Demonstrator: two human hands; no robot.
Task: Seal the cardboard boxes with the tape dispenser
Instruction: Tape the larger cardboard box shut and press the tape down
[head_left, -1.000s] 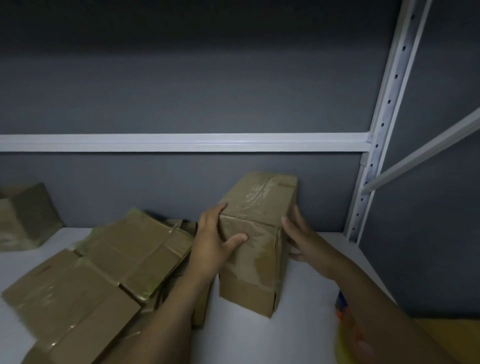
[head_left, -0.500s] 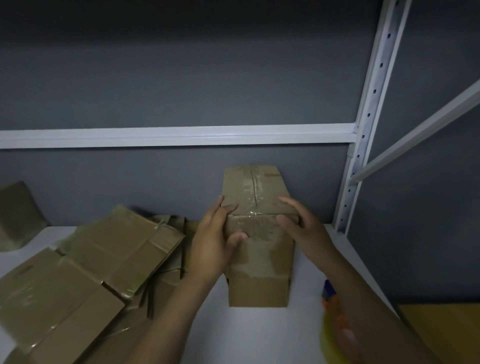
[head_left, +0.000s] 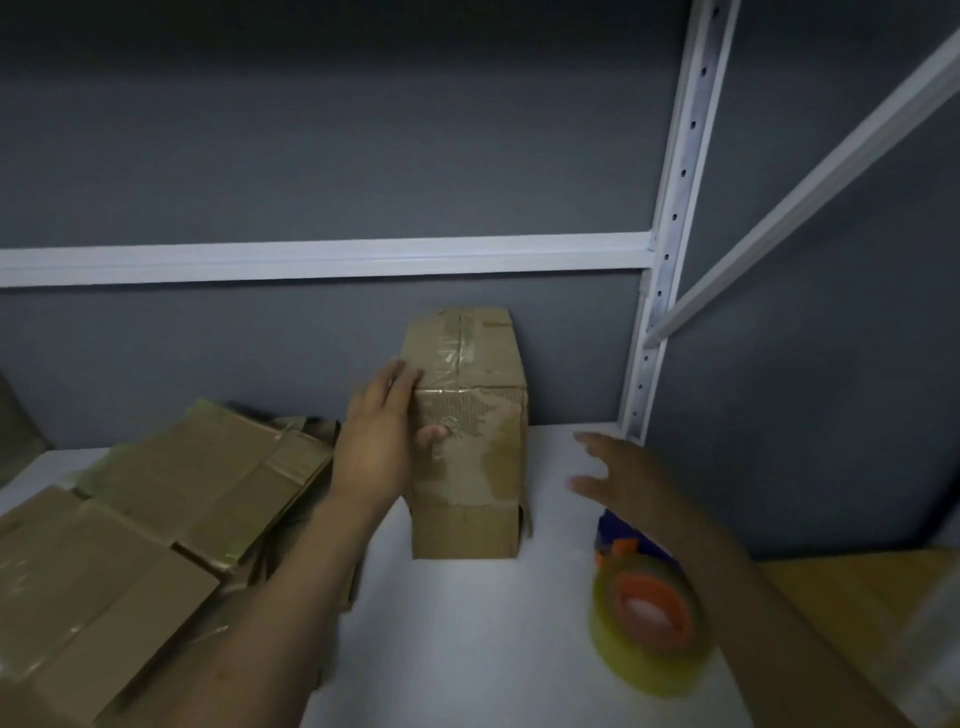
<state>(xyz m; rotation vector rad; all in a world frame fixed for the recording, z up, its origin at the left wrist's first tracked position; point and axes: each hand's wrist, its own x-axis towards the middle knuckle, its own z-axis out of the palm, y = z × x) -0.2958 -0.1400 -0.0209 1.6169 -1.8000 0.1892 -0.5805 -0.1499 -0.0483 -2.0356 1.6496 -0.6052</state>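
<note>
One hand on the upright cardboard box (head_left: 470, 452), the other free beside it.

The box stands on the white shelf (head_left: 467, 639) against the grey back wall, with clear tape along its top seam and down its front face. The left hand (head_left: 376, 441) lies with straight fingers flat against the box's left side, thumb tip touching the front. The right hand (head_left: 618, 478) is off the box to its right, holding nothing, fingers spread and loose (it is somewhat blurred). The tape dispenser (head_left: 649, 618) lies on the shelf near the right front, under the right forearm and apart from the box, with a yellowish roll on an orange hub and a blue body. Flattened cartons (head_left: 156, 509) are piled to the left, close behind the left wrist.
</note>
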